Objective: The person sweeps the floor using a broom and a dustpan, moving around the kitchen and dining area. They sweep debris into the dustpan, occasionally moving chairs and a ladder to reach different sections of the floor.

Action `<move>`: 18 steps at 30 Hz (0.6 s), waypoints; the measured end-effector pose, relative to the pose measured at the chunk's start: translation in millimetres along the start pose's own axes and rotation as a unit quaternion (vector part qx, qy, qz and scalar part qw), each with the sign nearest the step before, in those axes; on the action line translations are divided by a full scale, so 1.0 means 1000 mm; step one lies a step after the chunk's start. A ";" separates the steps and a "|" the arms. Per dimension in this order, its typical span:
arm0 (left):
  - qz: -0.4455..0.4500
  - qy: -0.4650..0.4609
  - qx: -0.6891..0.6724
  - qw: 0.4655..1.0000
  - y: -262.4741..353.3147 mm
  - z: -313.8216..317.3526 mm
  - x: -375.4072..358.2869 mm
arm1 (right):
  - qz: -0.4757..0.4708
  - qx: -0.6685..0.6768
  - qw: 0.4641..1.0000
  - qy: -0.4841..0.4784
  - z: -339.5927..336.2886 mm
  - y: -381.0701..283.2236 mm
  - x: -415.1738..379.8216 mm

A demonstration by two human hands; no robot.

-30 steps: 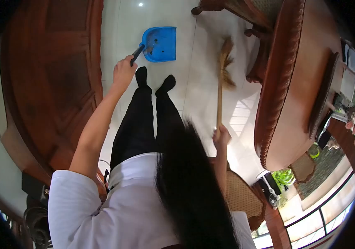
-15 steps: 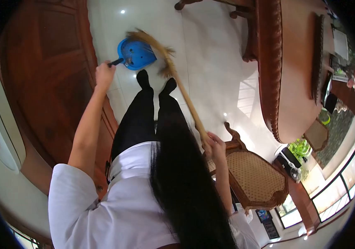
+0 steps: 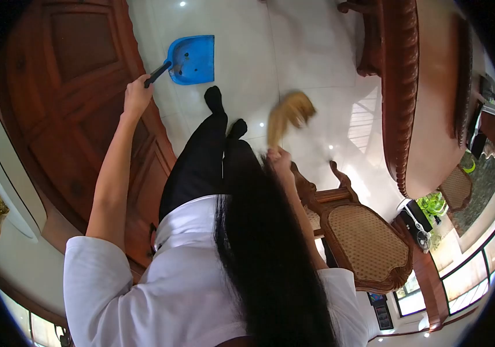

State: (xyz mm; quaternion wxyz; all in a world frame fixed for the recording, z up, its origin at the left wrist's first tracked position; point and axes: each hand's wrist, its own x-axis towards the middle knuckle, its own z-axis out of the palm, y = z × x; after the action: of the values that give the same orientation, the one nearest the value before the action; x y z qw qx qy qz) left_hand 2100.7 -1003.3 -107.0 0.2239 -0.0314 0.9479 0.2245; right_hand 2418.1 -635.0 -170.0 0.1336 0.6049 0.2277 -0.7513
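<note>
My left hand (image 3: 138, 96) is closed round the black handle of a blue dustpan (image 3: 200, 65). The pan rests on or just over the pale tiled floor, with small dark bits in it. Beyond my feet on the right, my right hand (image 3: 279, 160) grips a straw broom (image 3: 286, 117) by its handle. The broom's bristle end is smeared by motion and stands apart from the dustpan, to its right. My long dark hair covers part of my right arm.
A carved wooden door (image 3: 85, 75) is on the left. A large carved wooden table (image 3: 400, 98) stands on the right, with a cane-seated chair (image 3: 366, 242) at lower right. White tiled floor (image 3: 236, 34) lies ahead of my feet.
The broom has swung away from the dustpan to the right and nearer my body. My right hand has moved forward and left. The dustpan is slightly farther forward, its inside now uncovered.
</note>
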 end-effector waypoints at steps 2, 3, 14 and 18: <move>-0.007 -0.010 0.014 1.000 0.009 0.007 0.003 | 0.083 -0.015 0.996 0.002 0.064 0.021 0.015; -0.013 -0.017 0.024 0.999 0.013 0.010 0.006 | 0.139 0.078 0.987 -0.033 0.079 0.028 0.017; -0.042 -0.005 0.044 0.998 0.011 0.025 0.021 | -0.022 -0.218 0.975 0.023 0.093 -0.063 -0.195; -0.043 0.011 0.016 0.999 0.002 0.024 0.018 | -0.038 -0.075 0.994 0.071 -0.016 -0.069 -0.285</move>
State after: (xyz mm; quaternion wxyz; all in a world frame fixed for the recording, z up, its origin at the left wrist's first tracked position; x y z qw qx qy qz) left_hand 2094.3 -990.1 -133.5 0.2233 -0.0713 0.9515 0.1992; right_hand 2465.3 -589.3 116.5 0.1336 0.6360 0.3150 -0.6916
